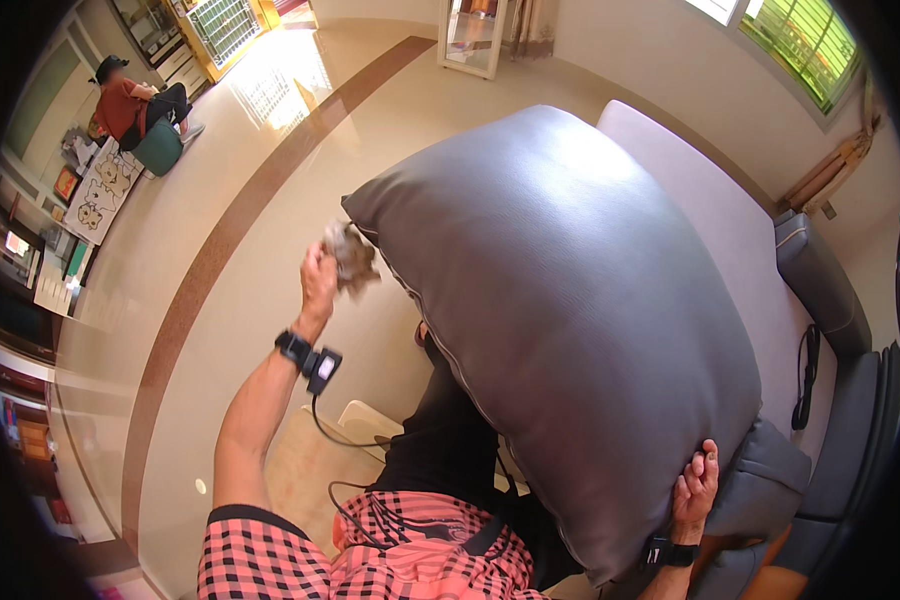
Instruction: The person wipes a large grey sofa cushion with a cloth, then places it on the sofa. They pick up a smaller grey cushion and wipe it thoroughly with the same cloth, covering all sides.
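Note:
A large grey leather-like cushion (570, 300) with a piped seam along its near-left edge stands tilted in front of me, over my legs. My left hand (319, 281) is shut on a crumpled, greyish-brown cloth (352, 259), blurred, beside the cushion's upper left corner. Near the cushion's lower right edge, my right hand (695, 480) rests against its surface with the fingers partly curled; whether it grips the cover cannot be told. Both wrists wear black straps, and a small device with a cable hangs from the left one.
Behind the cushion lies a light sofa base (690, 180), with grey sofa parts (825, 285) and a black coiled strap or cable (806, 375) at right. A pale stool or low seat (307, 457) is under me. A person (131, 105) sits on a green stool (160, 146) far left.

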Available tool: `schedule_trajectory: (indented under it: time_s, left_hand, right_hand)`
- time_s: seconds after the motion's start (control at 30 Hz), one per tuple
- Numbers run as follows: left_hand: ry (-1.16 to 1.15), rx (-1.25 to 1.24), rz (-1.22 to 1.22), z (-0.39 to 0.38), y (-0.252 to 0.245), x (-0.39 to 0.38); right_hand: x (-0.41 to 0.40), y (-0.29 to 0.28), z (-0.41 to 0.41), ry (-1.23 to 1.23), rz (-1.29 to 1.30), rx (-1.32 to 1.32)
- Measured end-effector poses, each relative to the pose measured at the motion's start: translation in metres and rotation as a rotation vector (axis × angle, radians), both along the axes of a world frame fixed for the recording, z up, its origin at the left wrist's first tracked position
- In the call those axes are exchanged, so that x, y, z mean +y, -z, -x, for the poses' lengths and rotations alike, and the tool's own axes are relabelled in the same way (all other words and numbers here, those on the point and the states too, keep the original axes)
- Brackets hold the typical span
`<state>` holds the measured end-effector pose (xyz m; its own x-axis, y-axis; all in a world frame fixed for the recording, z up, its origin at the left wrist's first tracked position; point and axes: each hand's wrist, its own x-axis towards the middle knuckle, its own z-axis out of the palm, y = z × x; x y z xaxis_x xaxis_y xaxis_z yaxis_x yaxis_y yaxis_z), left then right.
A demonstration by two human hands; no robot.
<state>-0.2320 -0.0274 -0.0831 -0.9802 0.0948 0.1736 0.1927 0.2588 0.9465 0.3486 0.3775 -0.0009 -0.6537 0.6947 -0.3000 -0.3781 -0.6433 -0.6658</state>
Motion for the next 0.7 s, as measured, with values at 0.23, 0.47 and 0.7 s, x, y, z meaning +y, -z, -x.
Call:
schedule_trajectory:
  time_s: [0.23, 0.47, 0.7]
  left_hand:
    - [0.0, -0.196, -0.542, 0.012, 0.017, 0.071]
    - [0.259, -0.402, -0.439, -0.088, -0.03, 0.067]
    - [0.86, -0.379, 0.078, -0.243, -0.087, 0.095]
  right_hand:
    - [-0.005, -0.009, 0.011, 0.001, 0.012, -0.029]
    - [-0.003, -0.009, 0.013, -0.045, -0.013, 0.01]
    - [-0.004, -0.01, 0.016, -0.031, -0.013, 0.001]
